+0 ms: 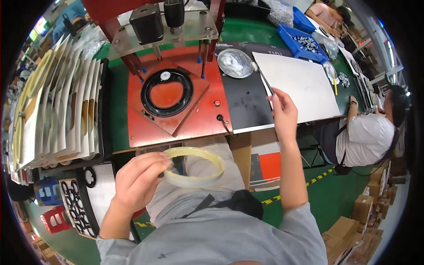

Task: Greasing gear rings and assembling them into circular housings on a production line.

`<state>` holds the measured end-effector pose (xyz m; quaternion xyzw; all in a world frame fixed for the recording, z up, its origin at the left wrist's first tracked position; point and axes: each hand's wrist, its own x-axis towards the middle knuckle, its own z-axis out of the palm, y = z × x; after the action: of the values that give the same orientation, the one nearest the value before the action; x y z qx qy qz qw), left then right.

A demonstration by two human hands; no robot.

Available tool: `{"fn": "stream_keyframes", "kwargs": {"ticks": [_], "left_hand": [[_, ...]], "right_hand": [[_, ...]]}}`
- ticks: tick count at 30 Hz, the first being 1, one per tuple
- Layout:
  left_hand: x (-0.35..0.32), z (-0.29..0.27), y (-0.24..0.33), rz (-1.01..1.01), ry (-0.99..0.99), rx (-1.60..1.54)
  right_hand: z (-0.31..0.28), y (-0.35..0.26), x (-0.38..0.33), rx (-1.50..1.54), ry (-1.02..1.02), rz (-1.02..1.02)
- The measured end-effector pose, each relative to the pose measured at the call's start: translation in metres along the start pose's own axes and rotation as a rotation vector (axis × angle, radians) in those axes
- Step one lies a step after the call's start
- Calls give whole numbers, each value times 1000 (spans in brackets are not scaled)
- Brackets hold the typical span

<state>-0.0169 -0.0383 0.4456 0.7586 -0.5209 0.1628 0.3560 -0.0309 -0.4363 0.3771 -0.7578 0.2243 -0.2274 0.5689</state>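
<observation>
My left hand [138,180] grips a pale yellow ring gear [197,180] by its left edge, over my lap. Teeth line the ring's inner side. In my right hand [285,114] is a thin brush [263,81] with a dark handle, held between thumb and fingers. Its whitened tip is at the right rim of a metal bowl [248,58], which holds white paste [231,65]. A black ring-shaped housing [148,103] lies on the red press ahead of me, with a small white gear [165,76] in its upper part.
The red press [203,126] stands ahead, its motor [146,24] overhead. Cardboard dividers with yellow rings [57,106] crowd the left. A white sheet [304,88] lies right of the bowl, below a blue bin [300,42] of small parts. A co-worker [369,137] sits at the right.
</observation>
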Motion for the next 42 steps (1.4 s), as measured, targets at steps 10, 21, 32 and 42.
{"fn": "stream_keyframes", "kwargs": {"ticks": [10,21,32,42], "left_hand": [[-60,15,5,-683,398,-311],[10,37,-37,-890,518,-696],[47,60,-80,-909,601,-412],[33,47,-94,-702,418,-109]], "right_hand": [[39,47,31,-697,210,-602],[118,-108,-95,-230,-366,-964],[162,-123,-41,-452,-512,-936],[163,-125,-7,-543,-734,-784]]}}
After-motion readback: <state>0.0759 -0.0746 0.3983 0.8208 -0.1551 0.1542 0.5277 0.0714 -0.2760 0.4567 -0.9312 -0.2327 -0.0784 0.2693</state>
